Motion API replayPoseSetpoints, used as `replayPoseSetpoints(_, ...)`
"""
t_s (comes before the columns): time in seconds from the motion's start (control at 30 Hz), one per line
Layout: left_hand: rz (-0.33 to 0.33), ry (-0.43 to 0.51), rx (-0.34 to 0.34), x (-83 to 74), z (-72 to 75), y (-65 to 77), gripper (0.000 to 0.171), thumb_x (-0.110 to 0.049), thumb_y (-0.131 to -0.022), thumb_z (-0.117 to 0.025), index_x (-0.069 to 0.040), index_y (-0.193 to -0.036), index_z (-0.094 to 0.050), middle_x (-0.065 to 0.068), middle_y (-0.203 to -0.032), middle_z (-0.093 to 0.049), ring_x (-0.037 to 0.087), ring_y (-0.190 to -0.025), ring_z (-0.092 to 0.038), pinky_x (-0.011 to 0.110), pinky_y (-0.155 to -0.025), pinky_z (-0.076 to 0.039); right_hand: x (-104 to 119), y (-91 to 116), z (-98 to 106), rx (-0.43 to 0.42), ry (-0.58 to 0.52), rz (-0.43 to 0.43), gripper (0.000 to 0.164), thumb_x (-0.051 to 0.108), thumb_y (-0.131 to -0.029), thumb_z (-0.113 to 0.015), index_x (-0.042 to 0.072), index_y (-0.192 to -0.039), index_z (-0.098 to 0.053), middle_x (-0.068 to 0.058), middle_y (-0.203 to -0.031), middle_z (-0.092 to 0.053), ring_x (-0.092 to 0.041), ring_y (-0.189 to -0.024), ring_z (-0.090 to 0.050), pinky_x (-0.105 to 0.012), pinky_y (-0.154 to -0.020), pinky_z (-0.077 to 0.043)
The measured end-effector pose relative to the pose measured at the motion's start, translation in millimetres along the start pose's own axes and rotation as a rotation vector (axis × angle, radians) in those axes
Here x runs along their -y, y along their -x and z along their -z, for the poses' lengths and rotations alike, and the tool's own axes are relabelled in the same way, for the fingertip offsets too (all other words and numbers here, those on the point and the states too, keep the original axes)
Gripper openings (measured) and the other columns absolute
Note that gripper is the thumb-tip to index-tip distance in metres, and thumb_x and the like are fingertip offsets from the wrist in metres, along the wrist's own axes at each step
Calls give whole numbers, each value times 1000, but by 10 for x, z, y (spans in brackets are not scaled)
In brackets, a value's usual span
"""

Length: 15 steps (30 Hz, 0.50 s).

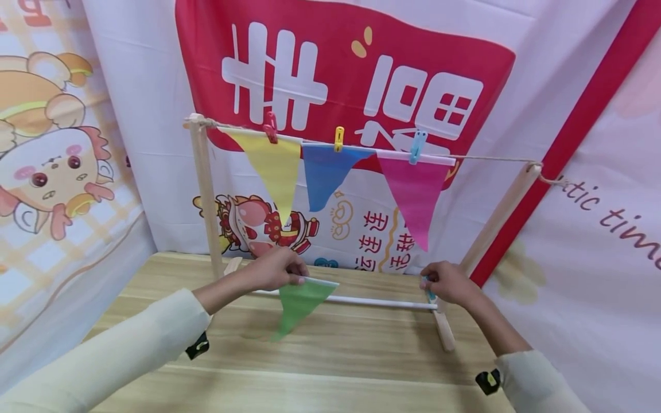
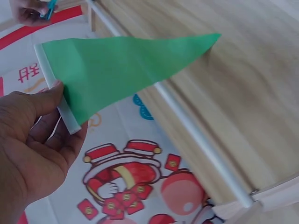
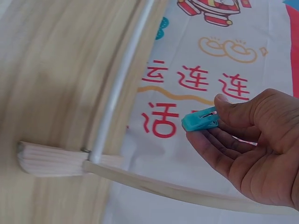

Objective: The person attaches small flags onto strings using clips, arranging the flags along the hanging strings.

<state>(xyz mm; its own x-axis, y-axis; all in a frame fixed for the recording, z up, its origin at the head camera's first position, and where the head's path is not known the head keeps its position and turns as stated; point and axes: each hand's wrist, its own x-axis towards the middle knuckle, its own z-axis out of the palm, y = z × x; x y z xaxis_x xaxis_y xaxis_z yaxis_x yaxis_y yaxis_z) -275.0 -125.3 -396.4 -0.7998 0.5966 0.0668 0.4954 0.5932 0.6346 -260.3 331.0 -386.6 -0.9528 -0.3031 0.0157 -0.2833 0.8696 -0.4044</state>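
By its white top edge, my left hand (image 1: 276,269) pinches a green triangular pennant (image 1: 304,301), which hangs point down over the table. In the left wrist view the thumb (image 2: 49,99) lies across that white strip. My right hand (image 1: 450,282) holds a teal clothespin (image 3: 201,119) between thumb and fingers, beside the right post. Above the hands, a string (image 1: 496,158) carries a yellow pennant (image 1: 273,166) under a red clothespin (image 1: 271,127), a blue pennant (image 1: 327,172) under a yellow clothespin (image 1: 338,139), and a pink pennant (image 1: 415,192) under a light blue clothespin (image 1: 418,147).
Wooden posts, left (image 1: 203,195) and right (image 1: 501,221), hold the string. A white rod (image 1: 382,302) joins them low down, above the wooden table (image 1: 330,355). Printed cloth (image 1: 155,86) hangs behind and at both sides.
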Motion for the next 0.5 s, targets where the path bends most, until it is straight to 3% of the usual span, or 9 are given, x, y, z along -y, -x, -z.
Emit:
replayPoseSetpoints(0.3, -74, -35, 55, -366, 184, -160, 5, -7, -99, -87, -12, -101, -88, -1, -94, -85, 5, -86, -77, 27, -82, -66, 161, -15, 292, 12, 0, -43, 34, 14, -106, -78, -12, -129, -75, -18, -105, -80, -24, -91, -70, -41, -79, -64)
replayPoseSetpoints(0.5, -111, -40, 52, -551, 243, -240, 5, -8, -99, -88, -13, -97, -87, -1, -91, -84, 6, -83, -75, 25, -77, -64, 212, -30, 452, -10, 21, -21, 35, 15, -106, -78, -11, -130, -75, -19, -106, -81, -25, -92, -71, -43, -82, -65)
